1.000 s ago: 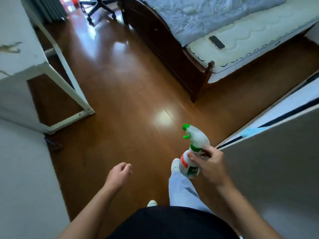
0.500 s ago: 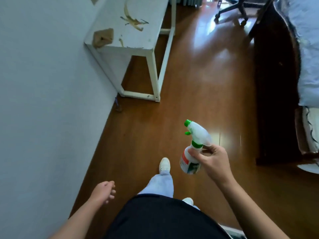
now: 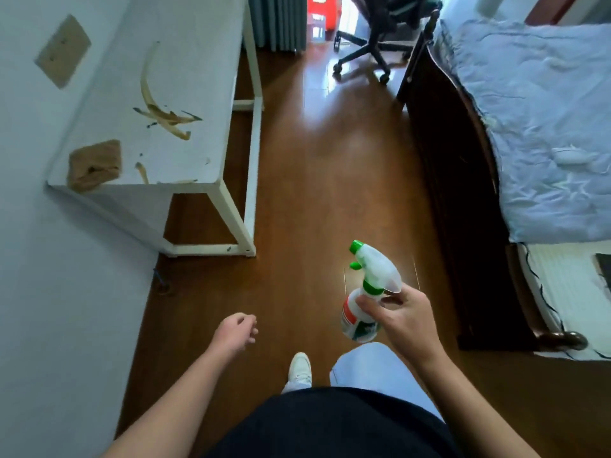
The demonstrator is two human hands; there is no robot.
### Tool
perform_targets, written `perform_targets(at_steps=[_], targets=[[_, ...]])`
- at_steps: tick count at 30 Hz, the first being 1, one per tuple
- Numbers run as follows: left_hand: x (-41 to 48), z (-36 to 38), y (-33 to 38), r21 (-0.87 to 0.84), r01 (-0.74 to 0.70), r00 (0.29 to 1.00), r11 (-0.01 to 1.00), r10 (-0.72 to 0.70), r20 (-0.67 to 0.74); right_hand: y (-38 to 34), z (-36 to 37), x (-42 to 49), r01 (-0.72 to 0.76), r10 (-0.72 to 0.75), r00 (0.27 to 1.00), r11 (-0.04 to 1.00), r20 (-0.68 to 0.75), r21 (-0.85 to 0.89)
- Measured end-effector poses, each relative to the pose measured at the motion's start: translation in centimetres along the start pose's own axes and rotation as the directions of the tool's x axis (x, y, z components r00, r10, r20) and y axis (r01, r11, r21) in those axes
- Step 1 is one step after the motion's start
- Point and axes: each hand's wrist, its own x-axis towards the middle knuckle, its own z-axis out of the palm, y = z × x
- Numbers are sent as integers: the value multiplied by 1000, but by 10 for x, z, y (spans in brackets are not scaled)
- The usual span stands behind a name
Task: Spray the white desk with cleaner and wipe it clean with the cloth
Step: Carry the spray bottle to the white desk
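The right hand [image 3: 405, 320] has its fingers clamped on the white plastic spray bottle with green nozzle [image 3: 365, 292]; the left hand [image 3: 235, 331] is empty, fingers loosely curled. The stained white counter [image 3: 185, 77] and its brown cloth [image 3: 94, 165] lie well ahead-left of the fingers. The step seems to be the approach; next, aim the nozzle at the stains.

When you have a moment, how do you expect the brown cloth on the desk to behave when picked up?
The brown cloth lies crumpled at the white desk corner, so it will probably droop limply. It looks thin, so likely light.
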Motion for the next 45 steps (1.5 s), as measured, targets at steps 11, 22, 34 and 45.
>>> perform_targets(at_steps=[11,22,34,45], targets=[[119,-13,166,96,-26,999,995,29,-38,-15,-21,233,-28,29,998,999,49,-34],[156,-32,168,-392,510,812,765,-579,-74,-90,7,464,87,-66,934,995,350,-46],[281,-107,371,-313,173,956,934,-235,-173,-159,109,631,132,-72,858,988,509,-84],[279,-167,401,-513,85,882,854,-303,-360,-239,256,706,377,-80,461,919,884,-113]])
